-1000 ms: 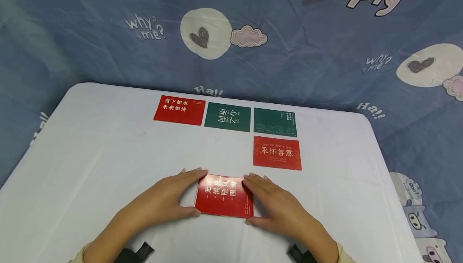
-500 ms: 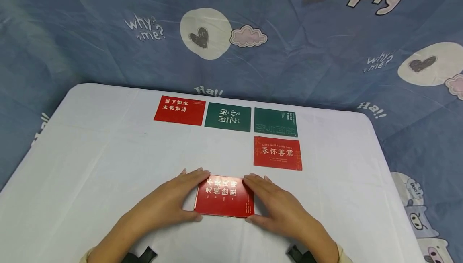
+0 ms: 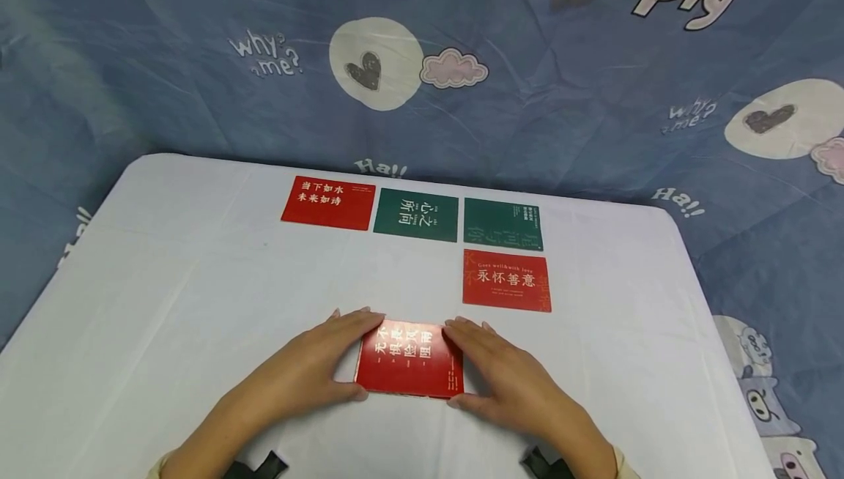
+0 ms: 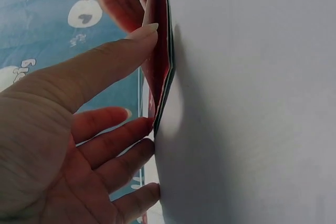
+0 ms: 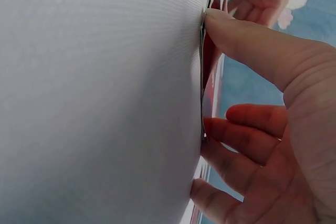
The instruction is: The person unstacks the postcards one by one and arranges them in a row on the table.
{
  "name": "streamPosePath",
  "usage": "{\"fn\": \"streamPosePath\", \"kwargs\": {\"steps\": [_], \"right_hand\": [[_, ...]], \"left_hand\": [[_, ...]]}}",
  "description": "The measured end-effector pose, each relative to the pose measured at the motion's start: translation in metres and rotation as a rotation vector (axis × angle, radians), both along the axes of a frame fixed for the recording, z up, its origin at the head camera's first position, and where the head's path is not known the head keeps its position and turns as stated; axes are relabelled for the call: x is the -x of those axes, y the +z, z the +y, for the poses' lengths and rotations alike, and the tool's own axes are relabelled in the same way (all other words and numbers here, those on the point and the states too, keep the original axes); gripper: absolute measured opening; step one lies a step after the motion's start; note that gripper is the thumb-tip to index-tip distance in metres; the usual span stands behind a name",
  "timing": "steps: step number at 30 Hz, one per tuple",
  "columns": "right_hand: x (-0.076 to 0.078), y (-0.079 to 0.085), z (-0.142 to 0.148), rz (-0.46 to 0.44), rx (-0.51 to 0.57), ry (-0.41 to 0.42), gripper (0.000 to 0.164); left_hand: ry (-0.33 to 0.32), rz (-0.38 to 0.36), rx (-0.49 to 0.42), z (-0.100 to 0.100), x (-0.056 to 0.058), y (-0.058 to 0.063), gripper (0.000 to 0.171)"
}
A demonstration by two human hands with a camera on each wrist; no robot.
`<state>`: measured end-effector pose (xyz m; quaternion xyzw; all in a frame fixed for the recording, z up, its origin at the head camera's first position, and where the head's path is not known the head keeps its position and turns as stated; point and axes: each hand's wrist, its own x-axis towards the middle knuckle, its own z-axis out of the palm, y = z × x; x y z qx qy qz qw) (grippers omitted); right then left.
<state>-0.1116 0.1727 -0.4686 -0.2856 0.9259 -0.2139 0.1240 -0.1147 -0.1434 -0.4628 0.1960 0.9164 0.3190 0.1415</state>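
Note:
A small stack of cards [image 3: 409, 373] lies at the near middle of the table, its top one red with light lettering. My left hand [image 3: 306, 365] grips its left side, thumb at the near corner and fingertips at the far corner. On the opposite side my right hand [image 3: 511, 373] holds the stack in the same way. In the left wrist view the red top card [image 4: 160, 59] bows up off the darker-edged cards beneath. The right wrist view also shows a gap under the red card [image 5: 209, 53], near my right thumb [image 5: 247, 38].
Farther back on the white table [image 3: 165, 281] lie a red card [image 3: 328, 202], a green card [image 3: 415, 215] and another green card [image 3: 503, 223] in a row. Another red card [image 3: 506, 280] lies below the right end. A blue printed cloth [image 3: 527, 120] hangs behind.
My left hand has shifted very slightly right at the stack. My right hand and the cards laid out behind stay practically where they were.

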Motion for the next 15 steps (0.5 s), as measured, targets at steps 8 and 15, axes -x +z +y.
{"fn": "streamPosePath", "kwargs": {"steps": [8, 15], "right_hand": [[-0.001, -0.001, 0.0, 0.029, -0.014, 0.018, 0.095], [-0.003, -0.001, -0.001, 0.035, -0.033, 0.035, 0.094]], "left_hand": [[-0.024, 0.07, 0.02, 0.0, -0.005, -0.005, 0.097], [-0.03, 0.074, 0.048, -0.001, -0.012, -0.009, 0.096]]}}
